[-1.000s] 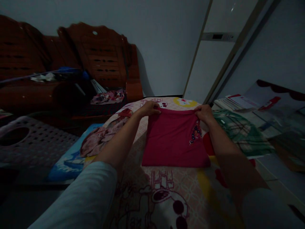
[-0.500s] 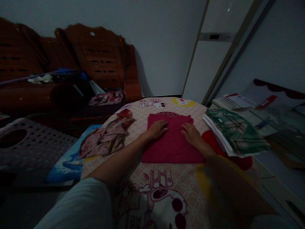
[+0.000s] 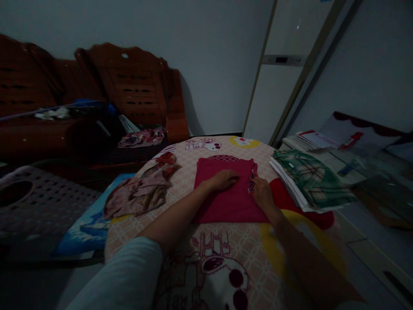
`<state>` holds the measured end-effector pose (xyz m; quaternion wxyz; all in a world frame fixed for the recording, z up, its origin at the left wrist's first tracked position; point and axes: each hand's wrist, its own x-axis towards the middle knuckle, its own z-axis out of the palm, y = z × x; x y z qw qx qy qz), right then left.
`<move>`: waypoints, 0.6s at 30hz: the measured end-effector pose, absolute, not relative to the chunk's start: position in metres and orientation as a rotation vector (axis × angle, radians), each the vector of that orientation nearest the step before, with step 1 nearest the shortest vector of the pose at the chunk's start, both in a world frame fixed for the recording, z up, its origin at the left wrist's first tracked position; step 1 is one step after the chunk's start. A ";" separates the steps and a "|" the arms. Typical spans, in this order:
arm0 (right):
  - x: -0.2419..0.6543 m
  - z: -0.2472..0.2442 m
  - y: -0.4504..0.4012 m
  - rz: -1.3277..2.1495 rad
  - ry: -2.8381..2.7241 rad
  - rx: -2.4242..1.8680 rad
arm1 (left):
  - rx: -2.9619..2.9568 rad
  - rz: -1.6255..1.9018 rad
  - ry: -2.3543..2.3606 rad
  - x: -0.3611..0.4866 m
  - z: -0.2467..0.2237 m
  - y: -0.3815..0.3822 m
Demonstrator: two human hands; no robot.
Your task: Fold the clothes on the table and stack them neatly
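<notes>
A folded magenta garment (image 3: 219,206) lies flat on the patterned tablecloth (image 3: 180,234) in front of me. My left hand (image 3: 225,180) rests on its middle with the fingers stretched towards the right. At the garment's right edge, my right hand (image 3: 263,193) has its fingers closed on the cloth. Beside those fingers, a short row of dark and white beads or prints shows on the fabric; I cannot make out which. A crumpled pinkish floral garment (image 3: 142,196) lies to the left. On the right, a green plaid garment (image 3: 311,172) is folded over white cloth.
Behind the table's left side stands a carved wooden bench (image 3: 132,90) with clothes on it. A woven plastic basket (image 3: 48,196) is at the far left. Papers (image 3: 314,140) sit on a surface to the right, near a tall white appliance (image 3: 269,94).
My left hand has slid right across the magenta garment. The right hand has moved down along its right edge and closed on it, and the beaded or printed strip now shows.
</notes>
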<state>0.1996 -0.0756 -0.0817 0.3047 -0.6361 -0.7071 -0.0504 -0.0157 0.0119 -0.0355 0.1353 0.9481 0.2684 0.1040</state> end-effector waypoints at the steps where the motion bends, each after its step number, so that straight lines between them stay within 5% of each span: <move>1: 0.199 -0.083 -0.076 -0.145 -1.876 -1.708 | 2.764 0.261 0.776 -0.012 -0.038 0.016; 8: 0.199 -0.092 -0.076 -0.213 -1.871 -1.743 | 2.745 0.100 1.136 -0.008 -0.034 0.045; 18: 0.190 -0.082 -0.081 -0.175 -1.945 -1.858 | 2.720 0.105 1.012 0.042 -0.040 0.022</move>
